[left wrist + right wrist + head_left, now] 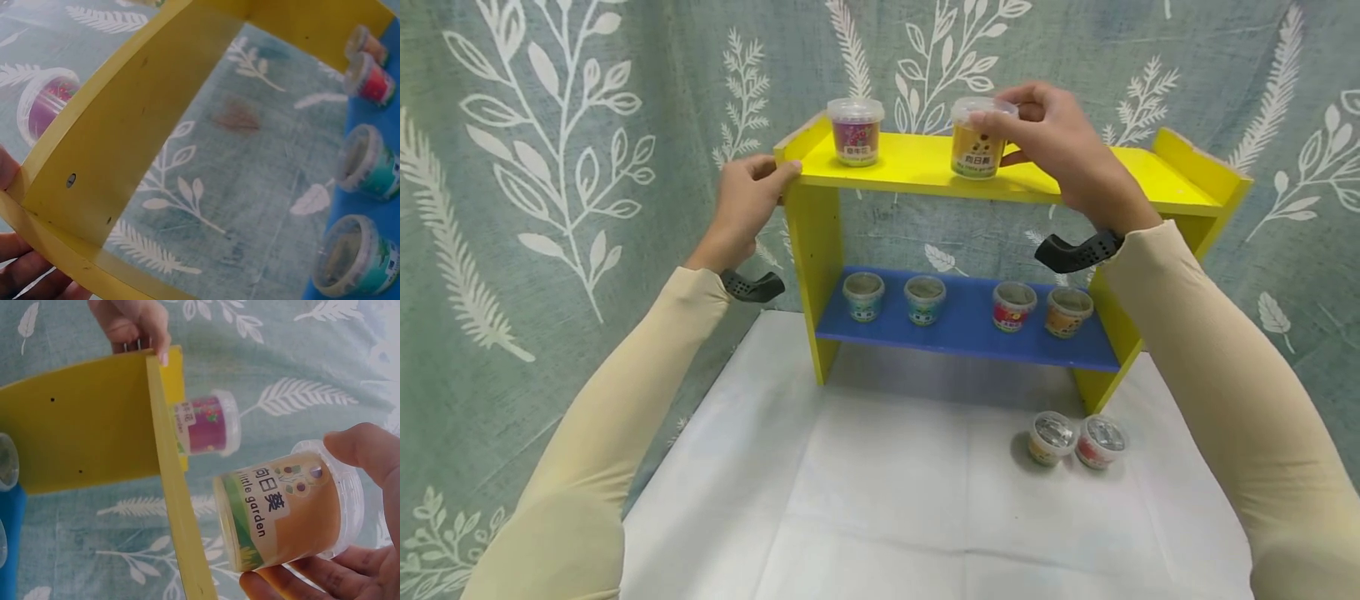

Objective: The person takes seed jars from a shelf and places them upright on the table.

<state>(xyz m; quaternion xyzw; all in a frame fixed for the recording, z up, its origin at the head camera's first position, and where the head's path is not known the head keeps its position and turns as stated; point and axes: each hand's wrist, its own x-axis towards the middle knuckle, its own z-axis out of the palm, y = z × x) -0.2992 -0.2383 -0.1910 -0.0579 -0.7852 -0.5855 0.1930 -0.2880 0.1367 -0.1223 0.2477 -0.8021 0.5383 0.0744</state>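
**Head view: orange cup held on the top shelf, other hand on the shelf's corner**

Head view has the person's right hand [1060,146] up at the yellow top board [917,171] of a little two-level shelf, fingers curled around the lid end of an orange "little garden" cup [979,142]. The cup stands upright with its base at the board, roughly mid-shelf. A purple cup [855,132] stands on the same board further left, well apart from it.

The left hand [745,200] grips the top board's left corner, fingers hooked over the edge; the left wrist cam only catches the fingertips there.

Down on the blue lower shelf [970,329] there are four more cups in a row: two teal ones [863,297] [924,299], a red one [1013,305] and an orange one [1068,311]. Two small cups [1051,437] [1101,441] sit touching each other on the white tabletop [880,500], just in front of the shelf's right leg. Leaf-print curtain [550,167] behind everything.
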